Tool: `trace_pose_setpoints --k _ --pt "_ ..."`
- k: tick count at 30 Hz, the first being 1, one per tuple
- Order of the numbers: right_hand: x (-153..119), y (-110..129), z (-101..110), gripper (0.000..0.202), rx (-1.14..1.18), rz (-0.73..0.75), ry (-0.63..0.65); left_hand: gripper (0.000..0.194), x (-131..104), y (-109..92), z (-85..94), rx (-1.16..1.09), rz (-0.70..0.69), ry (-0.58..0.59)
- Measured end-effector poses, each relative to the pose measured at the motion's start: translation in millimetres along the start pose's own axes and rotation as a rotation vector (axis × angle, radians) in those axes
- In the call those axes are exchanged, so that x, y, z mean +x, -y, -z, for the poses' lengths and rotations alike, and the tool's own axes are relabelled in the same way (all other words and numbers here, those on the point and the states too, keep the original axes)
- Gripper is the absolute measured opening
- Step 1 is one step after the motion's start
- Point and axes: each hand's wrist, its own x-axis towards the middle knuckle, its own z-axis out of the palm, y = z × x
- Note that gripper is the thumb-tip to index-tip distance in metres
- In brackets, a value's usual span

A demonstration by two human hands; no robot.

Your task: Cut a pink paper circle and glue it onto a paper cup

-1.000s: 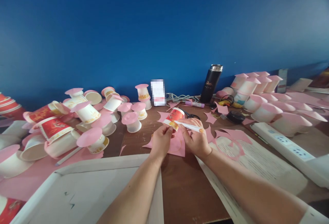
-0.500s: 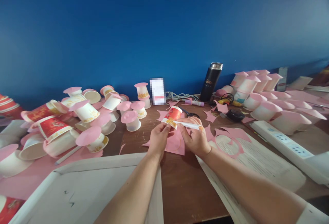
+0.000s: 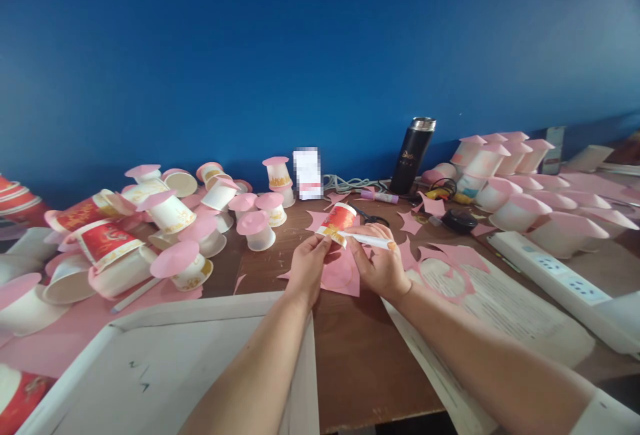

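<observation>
A blue wall (image 3: 320, 55) rose behind a brown desk (image 3: 375, 368) where a person worked with both hands over a litter of pink offcuts. A white tray (image 3: 190, 355) lay at near left and a printed sheet (image 3: 525, 318) at right, near a power strip (image 3: 565, 282). Cups topped with pink paper massed on either side, in a loose heap (image 3: 167, 215) at left and closer rows (image 3: 520, 212) at right. A black flask (image 3: 413, 155) stood against the wall, well apart from a propped phone (image 3: 308, 175). At center, the left hand (image 3: 309, 262) pinched a red cup (image 3: 340, 220), tilted above a pink square (image 3: 345, 278), while the right hand (image 3: 383, 265) closed around a slim white tube (image 3: 367, 240). The tube's narrow end pointed at the cup's near edge; whether it touched could not be told. Scissors (image 3: 373, 218) lay just beyond. The step appeared to call for a firm but gentle pinch, as thin walls would likely dent, with the tube held low, its tip light and clear of the left thumb, and the cup turned rather than the right wrist strained.
</observation>
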Motion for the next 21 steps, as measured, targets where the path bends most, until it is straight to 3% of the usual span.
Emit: trace_pose_setpoints --k 7,10,21 --pt "-1.3 1.3 0.6 0.017 0.003 0.021 -0.012 0.003 2.3 -3.5 4.1 -0.325 0.082 -0.08" --pt "-0.7 1.5 1.0 0.018 0.025 0.021 -0.053 0.005 2.3 -3.9 3.5 -0.404 0.149 -0.104" --pt "-1.0 0.7 -1.2 0.018 0.018 0.04 -0.028 0.003 -1.5 -3.7 -1.2 -0.308 0.124 -0.012"
